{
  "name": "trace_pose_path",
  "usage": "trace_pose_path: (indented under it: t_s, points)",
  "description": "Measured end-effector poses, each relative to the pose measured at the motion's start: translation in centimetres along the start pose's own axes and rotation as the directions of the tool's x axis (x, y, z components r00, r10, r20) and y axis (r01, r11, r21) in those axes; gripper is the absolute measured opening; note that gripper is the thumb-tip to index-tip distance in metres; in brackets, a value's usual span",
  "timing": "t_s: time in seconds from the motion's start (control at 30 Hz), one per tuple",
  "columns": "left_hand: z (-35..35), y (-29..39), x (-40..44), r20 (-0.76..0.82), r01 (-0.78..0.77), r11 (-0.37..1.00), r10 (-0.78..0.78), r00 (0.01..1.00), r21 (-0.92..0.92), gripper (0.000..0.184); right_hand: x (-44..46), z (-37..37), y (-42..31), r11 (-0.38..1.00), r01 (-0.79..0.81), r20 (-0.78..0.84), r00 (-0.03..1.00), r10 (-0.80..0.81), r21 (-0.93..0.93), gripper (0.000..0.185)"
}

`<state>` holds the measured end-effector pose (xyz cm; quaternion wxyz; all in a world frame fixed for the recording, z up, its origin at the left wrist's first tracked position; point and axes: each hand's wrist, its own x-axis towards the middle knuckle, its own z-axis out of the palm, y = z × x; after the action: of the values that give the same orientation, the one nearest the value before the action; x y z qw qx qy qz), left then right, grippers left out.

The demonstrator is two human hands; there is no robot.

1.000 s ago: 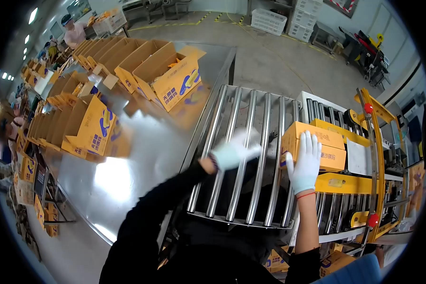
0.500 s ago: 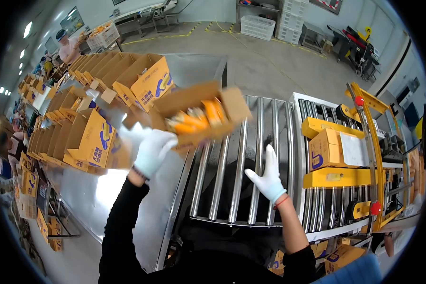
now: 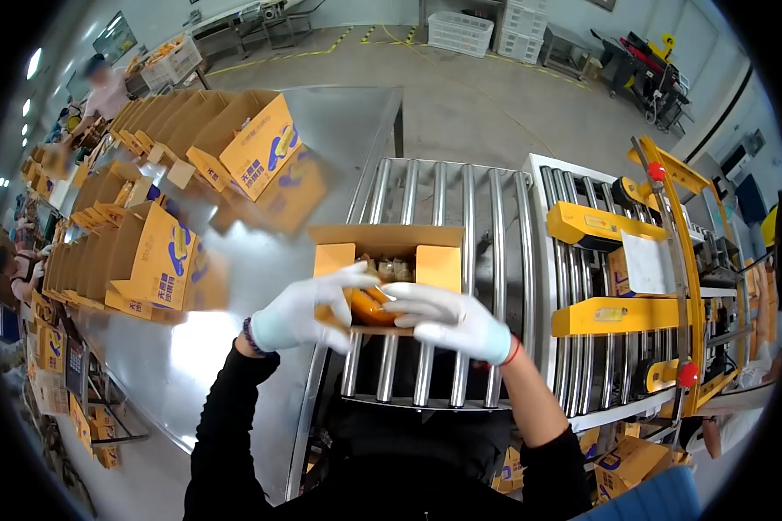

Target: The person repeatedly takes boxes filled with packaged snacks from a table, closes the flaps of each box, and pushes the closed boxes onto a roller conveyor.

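Observation:
An opened cardboard box (image 3: 439, 265) sits on the metal rollers in front of me, its flaps up. Inside it lie orange packets (image 3: 370, 306), partly covered by my fingers. My left hand (image 3: 304, 308), in a white glove, reaches over the box's near left corner with its fingers apart. From the right, my gloved right hand (image 3: 452, 319) stretches its fingers across the near edge, above the packets. Whether either hand touches a packet is hard to make out.
The roller conveyor (image 3: 487, 200) leads right to a machine with yellow side guides (image 3: 613, 318), where another box (image 3: 618, 273) sits. Rows of open boxes (image 3: 161, 256) stand on the steel table (image 3: 235, 369) at left. A person (image 3: 106, 91) works at the far left.
The box has come from the tabletop side onto the rollers and now faces me squarely. My left hand has let go of its side, and my right hand has moved left to it.

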<state>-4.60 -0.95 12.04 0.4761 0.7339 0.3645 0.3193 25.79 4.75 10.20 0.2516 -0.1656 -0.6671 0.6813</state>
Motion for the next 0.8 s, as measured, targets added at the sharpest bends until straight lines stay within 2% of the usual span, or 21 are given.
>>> trace_pose_path:
  t_s: [0.03, 0.07, 0.1, 0.13, 0.17, 0.2, 0.23, 0.27, 0.3, 0.33, 0.37, 0.43, 0.47, 0.53, 0.57, 0.6, 0.67, 0.7, 0.73, 0.77, 0.8]
  points:
    - [0.2, -0.9, -0.2, -0.185, 0.142, 0.99, -0.139, 0.973, 0.003, 0.032, 0.8, -0.3, 0.6, 0.951, -0.129, 0.029, 0.992, 0.126, 0.281, 0.074]
    - [0.5, -1.6, 0.2, -0.358, 0.19, 0.973, -0.133, 0.924, 0.129, 0.032, 2.0, -0.3, 1.1, 0.975, -0.098, -0.111, 0.986, 0.122, 0.2, 0.074]
    - [1.1, -2.3, 0.6, -0.518, 0.259, 0.936, -0.103, 0.849, 0.239, 0.033, 3.2, -0.8, 1.2, 0.798, 0.099, -0.189, 0.948, -0.257, -0.594, 0.08]
    - [1.6, -3.5, 0.8, -0.528, 0.266, 0.934, -0.106, 0.842, 0.237, 0.033, 4.0, -1.3, 0.7, 0.537, 0.046, -0.149, 0.937, -0.315, -0.842, 0.085]
    - [2.3, -5.0, 1.1, -0.668, 0.34, 0.838, 0.038, 0.743, 0.426, 0.042, 4.8, -1.4, -0.5, 0.206, -0.02, -0.095, 0.929, -0.359, -0.978, 0.089]
    - [2.6, -5.9, 1.4, -0.743, 0.435, 0.694, 0.217, 0.634, 0.574, 0.051, 5.3, -1.6, -0.6, 0.188, -0.063, -0.132, 0.915, -0.381, -0.98, 0.097]
    - [2.9, -6.2, 1.4, -0.742, 0.435, 0.692, 0.22, 0.634, 0.577, 0.051, 5.1, -1.4, -0.7, 0.188, -0.062, -0.131, 0.913, -0.385, -0.98, 0.097]
    - [3.5, -6.2, 1.0, -0.832, 0.409, 0.865, 0.018, 0.554, 0.29, 0.057, 4.4, -0.8, -0.8, 0.188, -0.097, -0.16, 0.921, -0.355, -0.977, 0.097]
    - [3.7, -6.5, 0.7, -0.851, 0.342, 0.939, -0.2, 0.486, -0.025, 0.062, 3.6, -0.1, -0.7, 0.186, -0.132, -0.189, 0.925, -0.33, -0.974, 0.097]
    - [3.2, -8.5, 0.2, -0.8, 0.052, 0.96, -0.258, 0.542, -0.274, 0.061, 1.9, 1.0, -0.4, 0.18, -0.102, -0.151, 0.946, -0.285, -0.978, 0.097]
    - [2.9, -8.3, 0.5, -0.802, 0.053, 0.961, -0.255, 0.54, -0.27, 0.061, 0.1, 1.4, 0.8, 0.241, -0.077, -0.131, 0.967, -0.218, -0.968, 0.096]
    - [2.4, -7.5, 1.9, -0.665, 0.157, 0.9, -0.409, 0.624, -0.406, 0.053, -2.5, 1.1, 2.1, 0.185, -0.1, -0.131, 0.977, -0.166, -0.978, 0.096]
    - [2.4, -7.2, 3.5, -0.598, 0.187, 0.913, -0.382, 0.705, -0.363, 0.05, -3.1, 0.7, 1.0, 0.155, -0.169, -0.187, 0.975, -0.115, -0.973, 0.096]
    - [5.4, -6.3, 8.0, -0.647, 0.149, 0.878, -0.44, 0.623, -0.454, 0.049, -3.3, -0.8, -0.4, 0.052, -0.322, -0.324, 0.945, -0.033, -0.945, 0.096]
    - [8.9, -8.5, 10.9, -0.85, 0.071, 0.98, -0.197, 0.489, -0.186, 0.036, -3.3, -2.3, 0.5, -0.051, -0.353, -0.348, 0.934, -0.079, -0.934, 0.1]
    - [11.0, -5.7, 13.2, -0.799, -0.046, 0.978, -0.138, 0.586, -0.203, 0.038, -3.1, -3.8, 1.1, -0.018, -0.387, -0.383, 0.918, -0.105, -0.922, 0.106]
    - [15.7, -7.5, 16.1, -0.597, -0.089, 0.987, -0.007, 0.802, -0.131, 0.045, -2.4, -6.1, 1.0, -0.122, -0.448, -0.433, 0.892, -0.131, -0.886, 0.108]
    - [16.7, -7.2, 15.9, -0.373, 0.024, 0.986, -0.085, 0.924, -0.166, 0.049, -2.8, -7.5, 1.7, -0.182, -0.481, -0.451, 0.874, -0.181, -0.858, 0.107]
    - [16.5, -6.8, 15.0, -0.115, 0.2, 0.912, -0.256, 0.96, -0.359, 0.052, -3.7, -8.9, 1.8, -0.149, -0.502, -0.465, 0.856, -0.225, -0.852, 0.105]
    - [15.8, -6.5, 13.6, 0.176, 0.399, 0.779, -0.36, 0.916, -0.484, 0.054, -4.8, -10.2, 1.9, -0.114, -0.524, -0.481, 0.834, -0.27, -0.844, 0.102]
    - [14.5, -8.3, 11.4, 0.024, 0.246, 0.956, -0.245, 0.969, -0.159, 0.058, -6.1, -11.3, 2.1, -0.073, -0.493, -0.452, 0.839, -0.302, -0.867, 0.093]
